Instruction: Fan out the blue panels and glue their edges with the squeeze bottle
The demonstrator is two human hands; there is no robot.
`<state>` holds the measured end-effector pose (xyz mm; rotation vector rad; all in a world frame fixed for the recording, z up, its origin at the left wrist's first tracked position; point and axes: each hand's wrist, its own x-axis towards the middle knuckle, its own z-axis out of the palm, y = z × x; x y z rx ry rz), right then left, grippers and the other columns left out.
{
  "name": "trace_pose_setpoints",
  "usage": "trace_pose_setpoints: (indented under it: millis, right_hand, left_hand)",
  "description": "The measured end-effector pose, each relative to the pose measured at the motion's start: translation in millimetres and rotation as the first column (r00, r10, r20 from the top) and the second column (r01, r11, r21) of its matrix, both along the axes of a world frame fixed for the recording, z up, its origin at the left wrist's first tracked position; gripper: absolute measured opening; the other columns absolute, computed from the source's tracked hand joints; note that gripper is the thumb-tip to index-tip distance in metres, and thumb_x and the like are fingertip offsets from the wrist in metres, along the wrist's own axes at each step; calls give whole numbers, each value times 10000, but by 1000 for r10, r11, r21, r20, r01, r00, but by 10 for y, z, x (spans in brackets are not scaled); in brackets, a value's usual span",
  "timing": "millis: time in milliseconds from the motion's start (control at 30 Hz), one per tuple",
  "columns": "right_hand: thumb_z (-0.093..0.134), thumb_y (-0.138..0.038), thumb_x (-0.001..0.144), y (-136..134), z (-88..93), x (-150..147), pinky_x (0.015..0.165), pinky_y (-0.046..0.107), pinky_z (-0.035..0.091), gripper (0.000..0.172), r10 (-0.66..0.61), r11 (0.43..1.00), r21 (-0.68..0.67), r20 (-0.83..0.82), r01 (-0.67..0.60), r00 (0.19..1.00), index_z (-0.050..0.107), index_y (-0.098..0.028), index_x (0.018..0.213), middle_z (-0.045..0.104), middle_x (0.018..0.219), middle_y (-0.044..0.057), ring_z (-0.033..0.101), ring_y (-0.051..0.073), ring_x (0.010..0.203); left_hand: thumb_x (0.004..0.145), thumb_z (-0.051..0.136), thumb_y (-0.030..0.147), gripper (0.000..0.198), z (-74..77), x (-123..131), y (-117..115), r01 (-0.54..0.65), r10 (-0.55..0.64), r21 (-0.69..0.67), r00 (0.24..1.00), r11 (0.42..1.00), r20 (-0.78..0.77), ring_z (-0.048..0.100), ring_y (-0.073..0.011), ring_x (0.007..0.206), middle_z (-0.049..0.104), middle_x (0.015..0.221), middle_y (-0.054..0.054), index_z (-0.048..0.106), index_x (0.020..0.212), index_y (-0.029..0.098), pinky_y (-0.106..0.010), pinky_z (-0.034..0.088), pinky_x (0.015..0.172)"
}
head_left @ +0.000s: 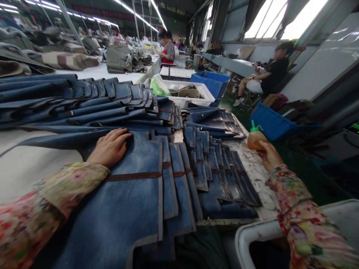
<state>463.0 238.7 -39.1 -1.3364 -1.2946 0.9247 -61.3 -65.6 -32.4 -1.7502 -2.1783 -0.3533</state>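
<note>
My left hand (110, 146) lies flat, fingers stretched out, on the top blue leather panel (131, 194) of a fanned stack with brown strips across it. Off the table's right edge, my right hand (268, 154) is wrapped round a small amber squeeze bottle (254, 138) with a green nozzle. More overlapping blue panels (221, 175) lie between the two hands. Both arms wear floral sleeves.
Rows of blue leather pieces (84, 101) cover the table further back. A white bin (193, 93) and blue crates (269, 121) stand beyond; a white tub rim (252, 233) is at lower right. One person sits at right, another stands at the far end.
</note>
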Motion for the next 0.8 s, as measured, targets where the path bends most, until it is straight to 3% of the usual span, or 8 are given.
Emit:
trace_pose_setpoints:
  millis: [167, 267, 433, 533, 633, 733, 800]
  right_hand:
    - [511, -482, 853, -417, 372, -319, 639, 331, 594, 238, 28, 995, -71, -431, -65, 902, 537, -290, 991, 547, 1248, 62, 611, 214, 1028]
    - [565, -446, 860, -558, 560, -511, 604, 336, 607, 202, -43, 994, -111, -514, -16, 856, 543, -260, 937, 571, 1173, 68, 625, 206, 951]
    - [540, -301, 888, -725, 845, -849, 430, 199, 508, 115, 11, 985, -128, -637, -120, 771, 569, -228, 972, 607, 987, 32, 617, 144, 761]
    - [510, -287, 901, -796, 996, -1022, 391, 158, 461, 101, 56, 973, -135, -648, -186, 760, 571, -212, 933, 611, 891, 8, 608, 119, 700]
    - [486, -367, 917, -821, 1089, -1117, 379, 148, 442, 194, 172, 965, -55, -600, -255, 781, 590, -206, 942, 631, 897, 20, 618, 122, 703]
    - [523, -452, 888, -836, 1061, -1168, 377, 158, 448, 296, 290, 952, 48, -449, -301, 845, 614, -194, 999, 648, 953, 56, 622, 138, 709]
    - [586, -468, 840, -850, 976, -1208, 386, 171, 463, 326, 306, 951, 44, -306, -308, 902, 610, -206, 1032, 648, 980, 58, 622, 143, 704]
  left_hand:
    - [927, 343, 269, 441, 17, 26, -6, 6, -6, 13, 1000, 1000, 20, 413, -277, 1327, 481, 1424, -122, 542, 1302, 147, -462, 363, 1076]
    - [907, 343, 284, 456, -25, -15, 8, 19, -21, 43, 999, 999, 41, 420, -284, 1325, 490, 1417, -117, 552, 1295, 168, -477, 373, 1065]
    - [897, 335, 303, 463, -101, -79, 34, 52, -57, 98, 997, 994, 47, 433, -285, 1316, 501, 1408, -102, 562, 1287, 202, -480, 382, 1054]
    - [899, 341, 290, 457, -105, -79, 37, 47, -51, 95, 998, 994, 44, 436, -290, 1311, 493, 1414, -102, 555, 1291, 195, -484, 382, 1052]
    - [904, 344, 276, 457, -94, -71, 32, 62, -65, 88, 997, 994, 30, 431, -307, 1310, 490, 1412, -123, 551, 1294, 157, -506, 382, 1049]
    - [903, 342, 279, 458, -89, -63, 28, 63, -66, 98, 997, 993, 31, 438, -306, 1304, 499, 1403, -129, 561, 1286, 156, -500, 384, 1048]
    - [898, 340, 286, 462, -91, -60, 29, 58, -62, 103, 997, 993, 41, 441, -299, 1306, 506, 1399, -122, 565, 1283, 167, -490, 385, 1050]
